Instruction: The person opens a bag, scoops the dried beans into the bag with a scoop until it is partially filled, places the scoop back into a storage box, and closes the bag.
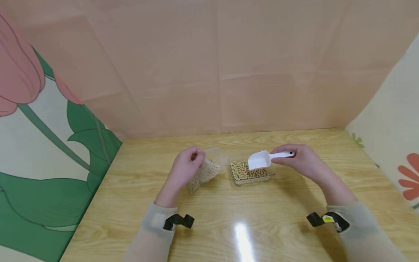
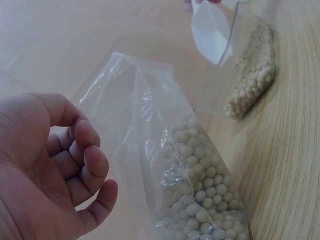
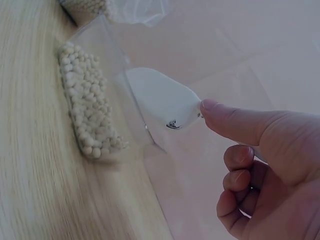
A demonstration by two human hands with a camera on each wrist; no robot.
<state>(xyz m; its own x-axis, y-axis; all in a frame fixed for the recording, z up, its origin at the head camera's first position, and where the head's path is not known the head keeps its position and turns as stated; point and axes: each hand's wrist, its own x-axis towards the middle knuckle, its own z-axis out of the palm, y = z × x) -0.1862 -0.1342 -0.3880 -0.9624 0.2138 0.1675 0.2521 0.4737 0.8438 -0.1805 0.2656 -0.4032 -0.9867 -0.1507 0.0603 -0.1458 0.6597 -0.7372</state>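
Note:
My left hand [image 1: 187, 164] grips the edge of a clear plastic bag [image 2: 145, 105] with curled fingers. Soybeans [image 2: 200, 200] fill the lower part of the bag, and its upper part is loose film. To the right stands a clear rectangular container [image 1: 250, 181] with a bed of soybeans inside. My right hand [image 1: 299, 160] holds a white scoop [image 1: 260, 160] by its handle, with the thumb pressed along it in the right wrist view. The scoop's bowl is over the container, tilted, its bare white inside facing the head camera.
Everything stands on a light wooden table [image 1: 203, 225]. Behind it hangs a pinkish-beige backdrop [image 1: 216, 72]. A panel with painted flowers [image 1: 49, 153] bounds the left side, and a pale floral panel [image 1: 392, 145] the right.

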